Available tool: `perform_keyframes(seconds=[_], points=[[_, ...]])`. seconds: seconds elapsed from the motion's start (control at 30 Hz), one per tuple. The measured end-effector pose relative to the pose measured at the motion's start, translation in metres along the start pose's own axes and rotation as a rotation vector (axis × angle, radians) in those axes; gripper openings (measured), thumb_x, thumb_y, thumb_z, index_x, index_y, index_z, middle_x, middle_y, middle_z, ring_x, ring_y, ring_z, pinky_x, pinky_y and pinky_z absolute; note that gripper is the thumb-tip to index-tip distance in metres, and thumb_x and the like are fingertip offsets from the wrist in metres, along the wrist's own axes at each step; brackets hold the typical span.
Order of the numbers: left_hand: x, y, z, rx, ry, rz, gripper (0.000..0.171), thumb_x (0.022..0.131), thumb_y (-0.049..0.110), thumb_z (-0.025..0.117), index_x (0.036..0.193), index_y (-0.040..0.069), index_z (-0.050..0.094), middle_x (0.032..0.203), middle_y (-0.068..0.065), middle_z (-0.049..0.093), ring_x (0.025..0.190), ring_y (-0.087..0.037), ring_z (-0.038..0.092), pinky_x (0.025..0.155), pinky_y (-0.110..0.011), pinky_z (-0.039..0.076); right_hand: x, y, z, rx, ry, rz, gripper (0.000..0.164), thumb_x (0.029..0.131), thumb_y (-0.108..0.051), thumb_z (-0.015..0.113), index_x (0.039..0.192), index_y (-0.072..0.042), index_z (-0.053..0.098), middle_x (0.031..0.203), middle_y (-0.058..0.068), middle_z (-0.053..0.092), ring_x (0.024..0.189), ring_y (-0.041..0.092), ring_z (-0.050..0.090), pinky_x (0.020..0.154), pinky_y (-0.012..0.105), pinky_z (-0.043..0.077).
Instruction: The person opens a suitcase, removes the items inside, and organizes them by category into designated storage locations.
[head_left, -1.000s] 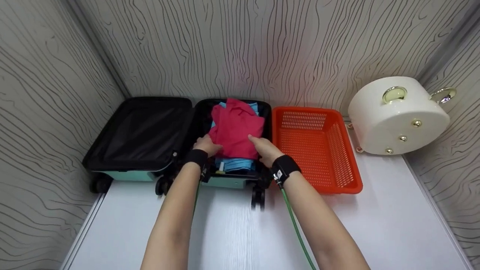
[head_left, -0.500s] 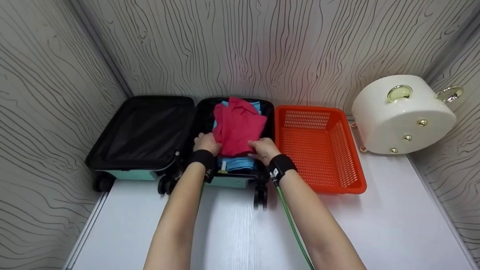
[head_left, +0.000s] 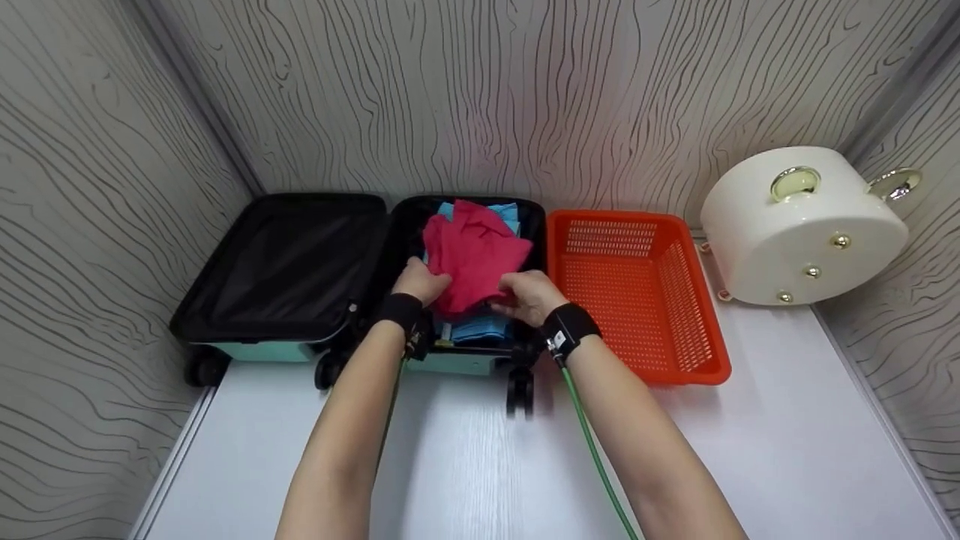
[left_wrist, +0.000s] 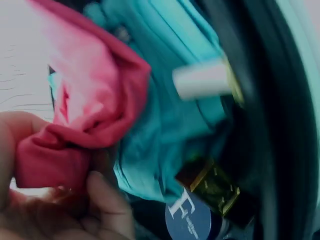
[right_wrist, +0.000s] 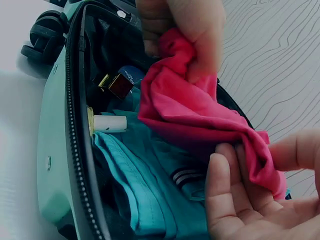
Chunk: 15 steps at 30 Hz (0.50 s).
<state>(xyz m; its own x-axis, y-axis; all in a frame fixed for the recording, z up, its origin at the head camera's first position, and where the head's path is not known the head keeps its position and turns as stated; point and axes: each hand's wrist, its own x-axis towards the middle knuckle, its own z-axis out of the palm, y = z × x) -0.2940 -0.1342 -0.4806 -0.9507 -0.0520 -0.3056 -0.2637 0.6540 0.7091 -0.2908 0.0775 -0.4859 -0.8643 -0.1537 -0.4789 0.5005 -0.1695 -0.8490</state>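
A crumpled pinkish-red cloth garment (head_left: 476,259) lies over folded blue clothing (head_left: 484,328) in the right half of an open mint-green suitcase (head_left: 450,364). My left hand (head_left: 421,282) pinches the garment's near left edge between thumb and fingers. At the near right corner, my right hand (head_left: 531,295) holds it, thumb above and fingers beneath, as the right wrist view shows. That near edge is raised off the blue clothing. In the left wrist view a white-capped item (left_wrist: 202,80), a gold-and-dark small box (left_wrist: 215,190) and a round blue lid (left_wrist: 187,217) sit beside the clothing.
The suitcase's black-lined other half (head_left: 292,262) lies open at the left. An orange-red perforated basket (head_left: 709,330) stands close on the right. Farther right is a rounded white case (head_left: 802,225) with gold handles. Patterned walls (head_left: 480,97) enclose the white tabletop (head_left: 465,457).
Both hands have taken hold of the pinkish-red garment's near edge and lifted it a little, away from the blue clothing. Earlier the right hand lay at its side with the thumb out.
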Motion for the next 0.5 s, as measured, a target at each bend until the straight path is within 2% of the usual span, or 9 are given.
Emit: perform_keyframes(seconds=[0.07,0.13,0.2,0.23,0.3,0.37,0.43,0.5], points=[[0.002,0.0,0.004,0.02,-0.027,-0.006,0.068,0.098,0.024,0.064,0.149,-0.01,0.035,0.138,-0.023,0.054,0.122,-0.033,0.055,0.1,-0.04,0.047,-0.001,0.001,0.0,-0.033,0.0,-0.014,0.021,0.087,0.006,0.055,0.073,-0.007,0.047,0.089,0.01,0.058,0.078,0.022,0.064,0.084,0.038,0.059],[0.002,-0.001,0.009,0.061,-0.044,0.005,0.053,0.096,0.017,0.067,0.139,-0.01,0.05,0.13,-0.022,0.06,0.115,-0.034,0.059,0.096,-0.04,0.048,-0.002,0.003,0.0,-0.079,0.006,-0.029,0.019,0.087,0.004,0.055,0.076,-0.007,0.045,0.085,0.008,0.055,0.078,0.023,0.063,0.085,0.039,0.059],[0.004,-0.001,0.013,0.063,-0.051,0.035,0.037,0.093,0.007,0.065,0.127,-0.006,0.06,0.121,-0.019,0.064,0.107,-0.033,0.06,0.091,-0.04,0.048,-0.001,0.005,0.001,-0.12,0.007,-0.047,0.009,0.093,-0.001,0.058,0.087,-0.003,0.051,0.09,0.01,0.056,0.083,0.024,0.064,0.086,0.04,0.059],[0.004,-0.001,0.014,0.054,-0.047,0.056,0.036,0.091,0.004,0.064,0.126,-0.005,0.062,0.121,-0.019,0.065,0.107,-0.033,0.06,0.091,-0.04,0.048,-0.001,0.006,0.001,-0.142,0.011,-0.054,0.006,0.096,-0.005,0.059,0.098,0.0,0.056,0.094,0.011,0.057,0.087,0.026,0.064,0.087,0.041,0.058],[0.004,0.001,0.016,0.022,-0.051,0.075,0.05,0.091,0.004,0.061,0.14,-0.002,0.054,0.132,-0.018,0.061,0.114,-0.031,0.058,0.094,-0.039,0.046,-0.001,0.007,0.001,-0.212,0.025,-0.085,0.032,0.101,-0.011,0.06,0.128,0.005,0.055,0.112,0.016,0.059,0.098,0.029,0.065,0.086,0.04,0.059],[0.003,0.005,0.018,-0.01,-0.065,0.088,0.065,0.093,0.004,0.058,0.155,0.0,0.038,0.148,-0.018,0.05,0.124,-0.03,0.053,0.095,-0.039,0.045,-0.001,0.007,0.0,-0.32,0.049,-0.136,0.051,0.104,-0.015,0.059,0.147,0.007,0.044,0.13,0.021,0.056,0.108,0.032,0.063,0.086,0.038,0.058],[0.001,0.011,0.018,-0.011,-0.082,0.091,0.072,0.096,0.006,0.054,0.162,0.003,0.023,0.159,-0.017,0.039,0.127,-0.031,0.051,0.092,-0.037,0.045,-0.001,0.006,-0.002,-0.467,0.092,-0.201,0.055,0.105,-0.014,0.057,0.153,0.007,0.039,0.141,0.023,0.052,0.116,0.033,0.06,0.089,0.038,0.056],[-0.003,0.018,0.017,0.01,-0.092,0.1,0.071,0.098,0.003,0.05,0.163,0.004,0.021,0.161,-0.016,0.036,0.121,-0.03,0.053,0.085,-0.035,0.043,-0.002,0.004,-0.004,-0.605,0.131,-0.26,0.052,0.105,-0.012,0.054,0.152,0.005,0.043,0.149,0.023,0.049,0.126,0.033,0.055,0.097,0.039,0.051]])
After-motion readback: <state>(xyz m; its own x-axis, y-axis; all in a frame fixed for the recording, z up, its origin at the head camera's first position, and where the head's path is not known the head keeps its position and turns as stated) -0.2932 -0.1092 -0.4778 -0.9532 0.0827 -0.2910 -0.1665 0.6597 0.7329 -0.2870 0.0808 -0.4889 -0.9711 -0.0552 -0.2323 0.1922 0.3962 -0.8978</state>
